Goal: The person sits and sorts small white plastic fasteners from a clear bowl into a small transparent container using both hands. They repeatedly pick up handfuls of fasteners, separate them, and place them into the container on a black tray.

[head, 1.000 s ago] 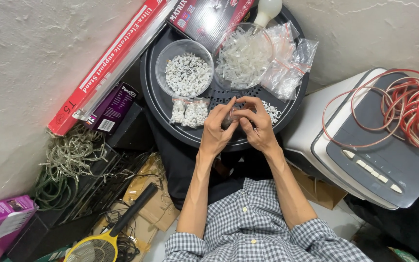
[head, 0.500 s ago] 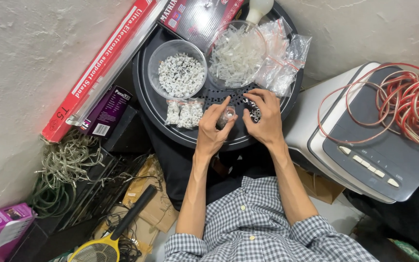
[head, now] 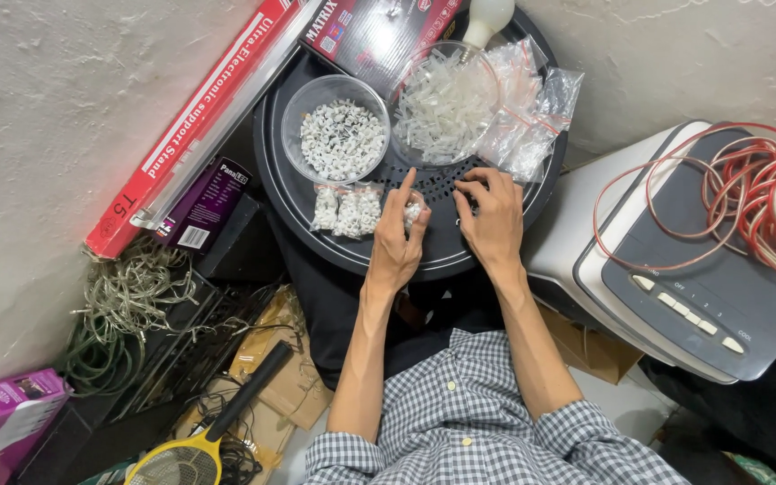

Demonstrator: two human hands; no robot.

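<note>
Upper centre of frame: round black tray [head: 316, 242], both hands over its near half. Left hand [head: 395, 242] pinches a small clear bag of white clips [head: 414, 212] between thumb and fingers, index finger stretched toward the bowls. Right hand [head: 494, 220] lies palm-down on the tray's grille, fingers curled, fingertips [head: 471, 190] touching the surface; can't tell if it holds anything.

Just left of the left hand: two filled small bags [head: 346, 208] flat on the tray. Behind them, clear bowl of white clips [head: 336, 139]. Beside that on the right, clear bowl of translucent plastic pieces [head: 446, 101], with a pile of empty zip bags [head: 536, 117] at its right edge. White bulb [head: 487, 16] at top edge.

Upper left: long red box [head: 195, 126] leaning off the tray. Right side: grey appliance [head: 675, 278] with a red cable coil [head: 761, 193] on top. Bottom left: yellow racket-shaped swatter [head: 181, 458], tangled wire [head: 127, 296].
</note>
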